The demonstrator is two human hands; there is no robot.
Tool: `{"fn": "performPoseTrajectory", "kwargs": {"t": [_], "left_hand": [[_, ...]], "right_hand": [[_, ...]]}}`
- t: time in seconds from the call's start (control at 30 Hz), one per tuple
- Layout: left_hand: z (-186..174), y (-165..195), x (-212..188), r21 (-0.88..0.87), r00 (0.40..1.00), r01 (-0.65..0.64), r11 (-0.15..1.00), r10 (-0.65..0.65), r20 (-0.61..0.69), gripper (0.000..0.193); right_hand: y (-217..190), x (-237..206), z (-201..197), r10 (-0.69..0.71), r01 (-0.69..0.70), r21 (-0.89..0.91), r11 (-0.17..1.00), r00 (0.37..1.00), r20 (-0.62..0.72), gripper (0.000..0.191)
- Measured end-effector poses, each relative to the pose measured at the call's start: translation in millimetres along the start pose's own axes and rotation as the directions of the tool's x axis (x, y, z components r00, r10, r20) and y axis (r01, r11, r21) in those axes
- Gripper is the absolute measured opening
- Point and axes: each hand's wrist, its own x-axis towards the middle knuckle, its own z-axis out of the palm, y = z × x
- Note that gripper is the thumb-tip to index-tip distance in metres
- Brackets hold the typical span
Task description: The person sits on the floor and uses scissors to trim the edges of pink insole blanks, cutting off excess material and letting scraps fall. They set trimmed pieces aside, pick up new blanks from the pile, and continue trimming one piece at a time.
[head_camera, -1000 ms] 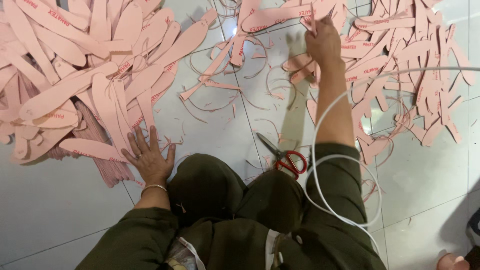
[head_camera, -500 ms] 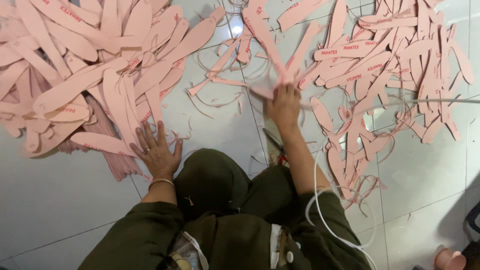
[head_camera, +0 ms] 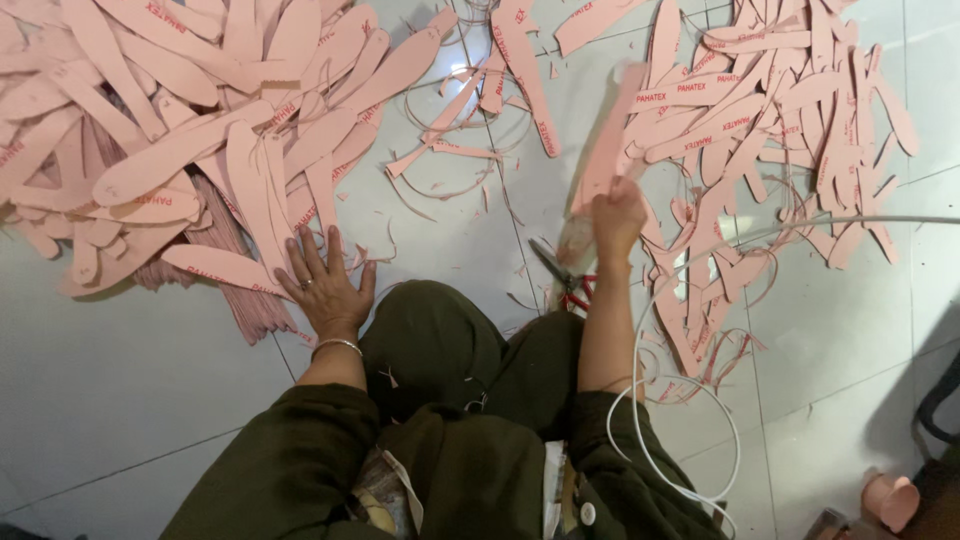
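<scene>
While the left hand (head_camera: 328, 290) rests flat, fingers spread, on the floor (head_camera: 120, 380) beside the upper-left pile (head_camera: 180, 130), the right hand (head_camera: 617, 215) grips a pink strip (head_camera: 612, 140) at centre-right by its lower end; it looks light, thin, bendy.

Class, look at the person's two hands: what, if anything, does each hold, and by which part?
The right hand grips a pink insole-shaped strip by its lower end. The left hand holds nothing, lying flat and open.

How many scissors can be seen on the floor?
1. The scissors, with red handles, lie on the tiles just below the right hand, beside the knee. More could be hidden under the pink pieces.
</scene>
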Motion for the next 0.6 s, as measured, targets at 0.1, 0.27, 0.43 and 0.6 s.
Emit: {"fn": "performPoseTrajectory", "kwargs": {"t": [0.1, 0.27, 0.43, 0.6], "left_hand": [[0.5, -0.1, 0.3, 0.002, 1.000, 0.001, 1.000, -0.001, 0.007, 0.083], [-0.8, 0.4, 0.8, -0.003, 1.000, -0.001, 1.000, 0.001, 0.014, 0.082], [-7.0, 3.7, 1.8, -0.001, 1.000, -0.009, 1.000, 0.009, -0.007, 0.083], [-16.4, 8.7, 4.3, 0.024, 0.999, -0.033, 0.999, 0.033, -0.037, 0.082]], "right_hand": [[6.0, 2.0, -20.8, 0.277, -0.333, 0.426, 0.841, 0.942, 0.188, 0.022], [7.0, -4.5, -24.4, 0.241, -0.427, 0.502, 0.752, 0.887, 0.393, 0.017], [0.3, -7.1, -18.0, 0.268, -0.459, 0.465, 0.757, 0.867, 0.419, 0.009], [-0.2, -18.9, -36.4, -0.056, 0.080, -0.168, 0.983, 0.988, 0.144, 0.026]]}}
